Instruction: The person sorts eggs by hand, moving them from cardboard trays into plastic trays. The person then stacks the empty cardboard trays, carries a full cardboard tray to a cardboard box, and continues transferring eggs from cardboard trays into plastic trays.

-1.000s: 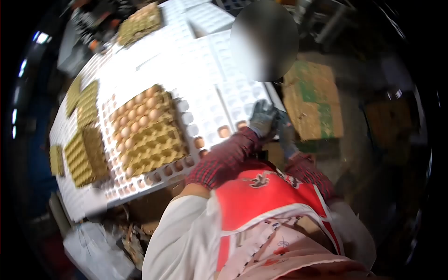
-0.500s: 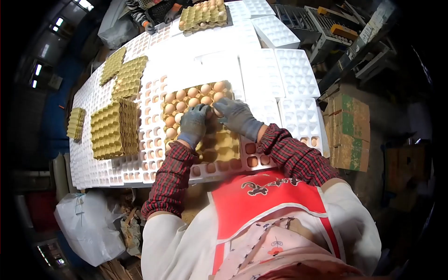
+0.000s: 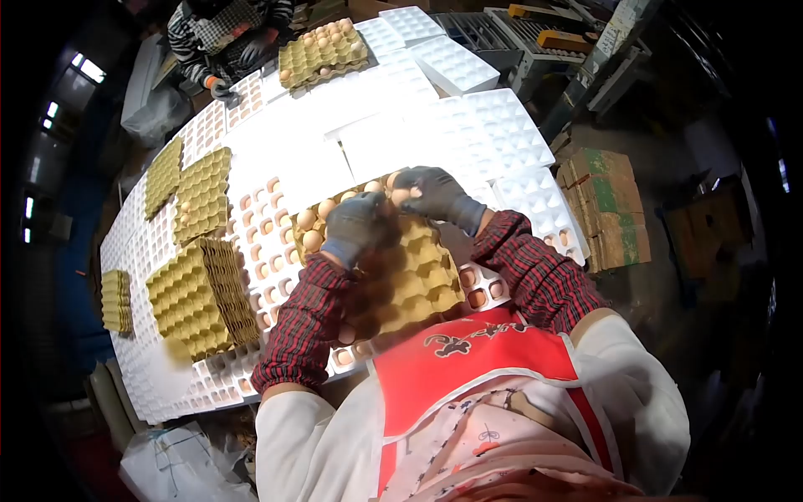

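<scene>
A yellow pulp egg tray (image 3: 410, 272) lies in front of my body, its near part bare, with several brown eggs (image 3: 307, 219) in its far and left part. Over the left part of those eggs is my gloved left hand (image 3: 361, 224), fingers curled down; what it holds is hidden. My gloved right hand (image 3: 435, 197) is at the tray's far right corner, its fingers curled around an egg (image 3: 401, 196). White foam trays with eggs in their cells (image 3: 266, 230) lie under and left of the yellow tray.
A stack of yellow trays (image 3: 201, 301) stands at the left, with more yellow trays (image 3: 203, 194) behind it. Another person (image 3: 226, 38) is at the far left beside an egg-filled tray (image 3: 322, 57). Cardboard boxes (image 3: 606, 209) stand right of the table.
The view has turned and shifted. Fewer eggs show in the yellow tray, and more of its near part is bare. Both hands have moved toward its far edge.
</scene>
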`<act>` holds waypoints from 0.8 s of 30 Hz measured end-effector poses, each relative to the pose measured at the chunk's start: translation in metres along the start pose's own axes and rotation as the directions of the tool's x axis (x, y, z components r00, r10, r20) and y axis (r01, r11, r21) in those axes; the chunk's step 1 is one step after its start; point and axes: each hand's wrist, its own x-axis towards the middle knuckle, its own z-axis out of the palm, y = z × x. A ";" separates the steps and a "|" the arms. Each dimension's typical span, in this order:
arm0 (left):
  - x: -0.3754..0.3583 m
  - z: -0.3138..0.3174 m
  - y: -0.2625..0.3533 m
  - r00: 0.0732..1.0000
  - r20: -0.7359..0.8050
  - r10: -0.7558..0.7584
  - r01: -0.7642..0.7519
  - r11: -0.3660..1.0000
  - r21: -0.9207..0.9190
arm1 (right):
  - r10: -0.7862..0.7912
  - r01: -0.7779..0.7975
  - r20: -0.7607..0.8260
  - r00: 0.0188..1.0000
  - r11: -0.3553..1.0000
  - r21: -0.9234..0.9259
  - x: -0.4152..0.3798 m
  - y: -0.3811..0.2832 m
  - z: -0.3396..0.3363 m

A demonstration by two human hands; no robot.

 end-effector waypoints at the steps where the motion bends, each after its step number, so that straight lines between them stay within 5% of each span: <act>1: -0.002 -0.010 -0.008 0.998 -0.040 -0.044 0.035 0.978 -0.204 | 0.054 -0.028 -0.066 0.996 0.941 0.337 -0.003 0.009 -0.010; 2: -0.001 -0.020 -0.021 0.997 -0.011 -0.081 0.065 0.876 -0.477 | 0.084 0.014 -0.113 0.990 0.742 0.670 -0.004 -0.003 -0.023; 3: 0.002 -0.022 -0.030 0.987 -0.043 -0.152 0.078 0.708 -0.702 | 0.179 -0.085 -0.064 0.982 0.716 0.693 -0.010 -0.014 -0.039; 5: 0.008 -0.052 -0.017 0.974 0.144 -0.176 0.211 0.460 -0.862 | 0.129 -0.141 0.067 0.989 0.748 0.648 0.008 -0.006 -0.041; 6: 0.020 -0.044 -0.034 0.978 0.159 -0.132 0.206 0.597 -0.775 | -0.039 0.059 -0.087 0.995 0.969 0.241 0.030 0.022 -0.022; 7: 0.031 -0.041 -0.030 0.989 0.109 -0.101 0.144 0.844 -0.517 | -0.146 0.122 -0.039 0.989 0.923 -0.364 0.038 -0.003 -0.023; 9: 0.043 -0.025 -0.009 0.998 0.062 0.001 -0.011 0.987 0.162 | 0.125 -0.066 0.011 0.992 0.592 -0.803 0.047 -0.029 0.002; 10: 0.043 -0.017 0.005 1.000 0.010 0.003 -0.007 0.925 0.381 | 0.164 -0.070 0.032 0.986 0.580 -0.811 0.055 -0.028 0.009; 11: 0.051 -0.005 0.010 0.985 0.075 -0.153 0.086 0.829 0.553 | 0.208 -0.081 0.047 0.977 0.568 -0.819 0.062 -0.021 0.014; 14: 0.060 0.004 -0.003 0.980 0.119 -0.161 0.062 0.807 0.587 | -0.013 -0.069 -0.144 0.990 0.830 -0.554 0.035 0.000 0.005; 15: 0.063 -0.001 -0.015 0.975 0.176 -0.136 0.050 0.905 0.422 | -0.055 -0.057 -0.273 0.961 0.920 -0.389 0.007 -0.001 -0.003; 17: 0.047 -0.012 -0.010 0.998 0.016 -0.053 0.045 0.944 0.327 | -0.041 0.024 -0.422 0.906 0.999 -0.047 -0.045 0.015 -0.019; 18: 0.040 -0.028 0.029 0.982 -0.003 -0.187 0.181 0.947 0.266 | -0.016 -0.004 -0.431 0.902 0.999 -0.044 -0.075 0.030 -0.028; 19: 0.031 -0.023 0.029 0.985 -0.136 -0.106 0.120 0.988 0.094 | 0.087 -0.113 -0.405 0.910 0.993 -0.041 -0.106 0.044 -0.043; 21: 0.026 -0.009 0.062 0.986 -0.161 -0.038 0.010 0.985 -0.172 | 0.268 -0.375 -0.430 0.862 0.909 -0.184 -0.165 0.110 -0.065; 22: 0.025 0.005 0.090 0.996 -0.092 -0.007 -0.014 0.974 -0.225 | 0.445 -0.540 -0.427 0.787 0.832 -0.127 -0.195 0.136 -0.081; 24: 0.031 0.049 0.147 0.992 0.026 0.126 -0.117 0.969 -0.220 | 0.422 -0.609 -0.482 0.768 0.714 -0.345 -0.229 0.164 -0.108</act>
